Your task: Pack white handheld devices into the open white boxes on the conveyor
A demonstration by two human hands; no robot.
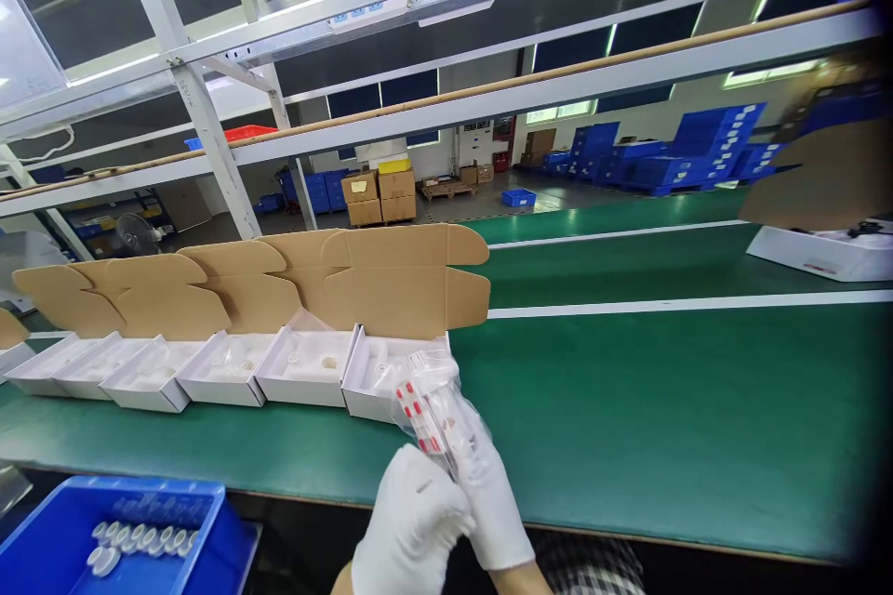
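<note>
With my white-gloved left hand (410, 521) and right hand (492, 497) pressed together, both pinching a clear plastic bag with red-and-white labels (429, 409), I judge I'm mid-packing, needing a short forward reach to the open white cardboard box (380, 381) just beyond on the green desk (662, 418).

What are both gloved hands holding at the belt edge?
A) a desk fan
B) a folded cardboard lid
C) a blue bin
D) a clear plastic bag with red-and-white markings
D: the left hand and right hand together pinch a clear plastic bag with red-and-white markings, just in front of the nearest open white box.
</note>
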